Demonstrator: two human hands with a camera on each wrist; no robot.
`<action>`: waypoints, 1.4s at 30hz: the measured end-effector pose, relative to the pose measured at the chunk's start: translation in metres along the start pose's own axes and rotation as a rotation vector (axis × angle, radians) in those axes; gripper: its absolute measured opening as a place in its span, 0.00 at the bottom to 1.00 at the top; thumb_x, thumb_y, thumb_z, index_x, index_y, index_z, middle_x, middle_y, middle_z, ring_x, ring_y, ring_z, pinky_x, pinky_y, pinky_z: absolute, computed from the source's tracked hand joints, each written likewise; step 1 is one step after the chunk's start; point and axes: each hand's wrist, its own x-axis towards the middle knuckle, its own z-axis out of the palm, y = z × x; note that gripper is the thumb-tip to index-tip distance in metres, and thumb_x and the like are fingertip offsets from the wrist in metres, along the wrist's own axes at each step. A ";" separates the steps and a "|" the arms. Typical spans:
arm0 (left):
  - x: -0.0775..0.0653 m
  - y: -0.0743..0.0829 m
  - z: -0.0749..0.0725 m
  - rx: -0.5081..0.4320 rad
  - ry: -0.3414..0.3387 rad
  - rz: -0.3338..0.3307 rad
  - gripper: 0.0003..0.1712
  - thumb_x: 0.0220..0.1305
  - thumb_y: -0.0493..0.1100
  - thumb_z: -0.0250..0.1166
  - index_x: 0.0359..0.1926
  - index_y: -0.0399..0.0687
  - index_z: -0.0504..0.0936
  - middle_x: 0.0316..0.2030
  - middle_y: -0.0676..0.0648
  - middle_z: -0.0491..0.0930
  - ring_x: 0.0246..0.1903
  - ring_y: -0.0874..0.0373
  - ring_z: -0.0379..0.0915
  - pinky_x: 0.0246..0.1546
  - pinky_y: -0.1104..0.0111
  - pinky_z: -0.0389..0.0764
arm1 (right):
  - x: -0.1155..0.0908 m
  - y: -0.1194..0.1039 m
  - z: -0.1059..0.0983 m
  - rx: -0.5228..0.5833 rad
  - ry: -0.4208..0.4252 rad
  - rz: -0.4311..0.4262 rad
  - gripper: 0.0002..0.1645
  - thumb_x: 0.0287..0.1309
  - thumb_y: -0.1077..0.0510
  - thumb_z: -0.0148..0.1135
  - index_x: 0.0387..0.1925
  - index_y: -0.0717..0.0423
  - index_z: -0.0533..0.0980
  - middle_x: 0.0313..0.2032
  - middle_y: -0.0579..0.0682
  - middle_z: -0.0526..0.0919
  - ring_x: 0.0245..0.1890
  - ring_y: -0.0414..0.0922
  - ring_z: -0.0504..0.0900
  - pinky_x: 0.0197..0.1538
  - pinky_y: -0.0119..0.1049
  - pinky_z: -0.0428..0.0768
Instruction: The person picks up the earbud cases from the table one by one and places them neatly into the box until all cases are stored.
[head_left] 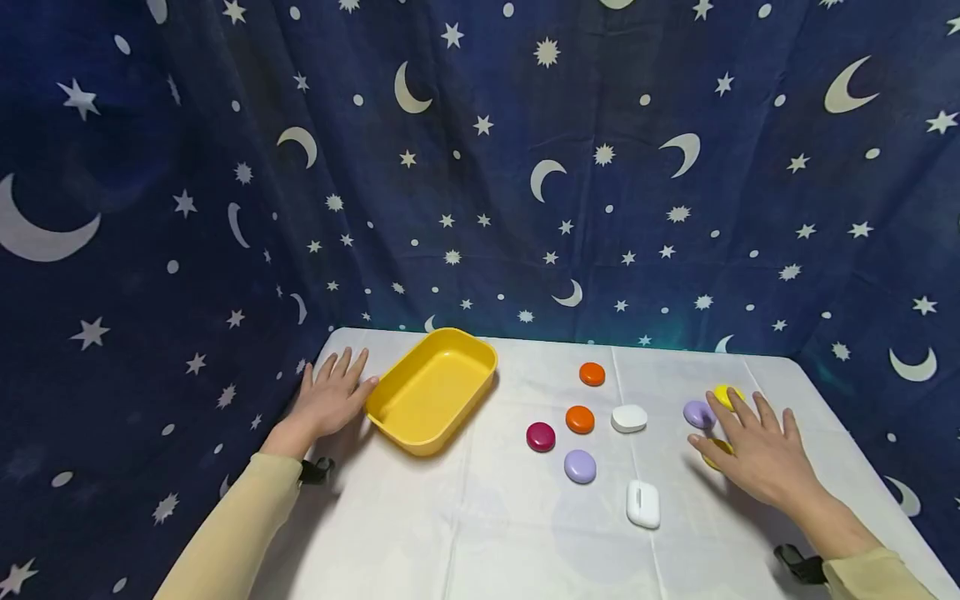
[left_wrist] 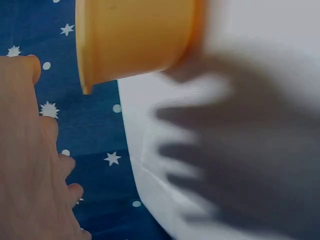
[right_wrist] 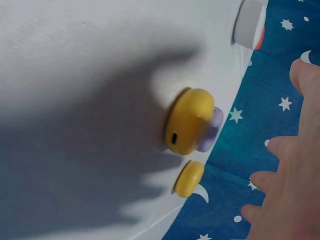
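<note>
Holds spread left hand [head_left: 326, 407] beside yellow tray [head_left: 435, 392]; hovers spread right hand [head_left: 772, 458] near yellow case [right_wrist: 189, 120], lilac disc [head_left: 697, 414] and yellow disc [right_wrist: 189, 179] on white surface [head_left: 517, 533].

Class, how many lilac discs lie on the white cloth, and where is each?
2. In the head view, one lilac disc lies just below the nearer orange disc; another lilac disc lies just left of the right hand. That hand may hide others.
</note>
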 end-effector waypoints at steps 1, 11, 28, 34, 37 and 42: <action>0.003 0.001 -0.001 -0.009 -0.011 0.001 0.46 0.77 0.71 0.34 0.83 0.48 0.45 0.80 0.33 0.41 0.77 0.30 0.35 0.69 0.31 0.28 | -0.001 0.000 -0.001 0.005 -0.006 0.002 0.54 0.66 0.25 0.51 0.79 0.56 0.56 0.73 0.74 0.56 0.71 0.78 0.46 0.66 0.77 0.28; 0.033 0.006 -0.014 -0.323 -0.190 0.049 0.45 0.78 0.68 0.40 0.83 0.47 0.44 0.79 0.33 0.46 0.76 0.31 0.39 0.72 0.36 0.42 | 0.000 0.002 -0.008 0.029 -0.002 0.028 0.53 0.67 0.28 0.52 0.77 0.62 0.59 0.70 0.75 0.60 0.68 0.79 0.52 0.64 0.80 0.36; 0.060 0.002 -0.008 -0.913 -0.513 -0.110 0.36 0.80 0.48 0.51 0.82 0.58 0.51 0.78 0.37 0.53 0.69 0.36 0.63 0.57 0.47 0.77 | -0.010 0.013 -0.015 0.217 -0.080 0.116 0.49 0.68 0.34 0.59 0.74 0.65 0.62 0.66 0.72 0.70 0.64 0.76 0.62 0.59 0.76 0.56; 0.059 -0.002 -0.003 -0.952 -0.503 -0.109 0.33 0.79 0.44 0.51 0.81 0.59 0.57 0.76 0.36 0.56 0.63 0.42 0.71 0.52 0.54 0.81 | -0.017 0.018 -0.013 0.241 -0.065 0.118 0.49 0.68 0.34 0.58 0.73 0.67 0.62 0.65 0.73 0.69 0.64 0.76 0.61 0.59 0.76 0.56; 0.057 -0.005 -0.001 -0.949 -0.501 -0.108 0.33 0.79 0.44 0.51 0.80 0.61 0.59 0.77 0.36 0.56 0.65 0.43 0.69 0.55 0.53 0.80 | -0.017 0.020 -0.012 0.241 -0.053 0.111 0.48 0.68 0.35 0.59 0.73 0.66 0.63 0.65 0.73 0.70 0.64 0.76 0.61 0.59 0.76 0.56; 0.049 -0.005 0.000 -0.956 -0.503 -0.094 0.33 0.79 0.44 0.51 0.81 0.62 0.57 0.77 0.37 0.54 0.70 0.40 0.62 0.59 0.48 0.76 | -0.016 0.022 -0.010 0.239 -0.051 0.108 0.48 0.67 0.35 0.60 0.72 0.67 0.64 0.65 0.74 0.69 0.64 0.76 0.61 0.59 0.76 0.56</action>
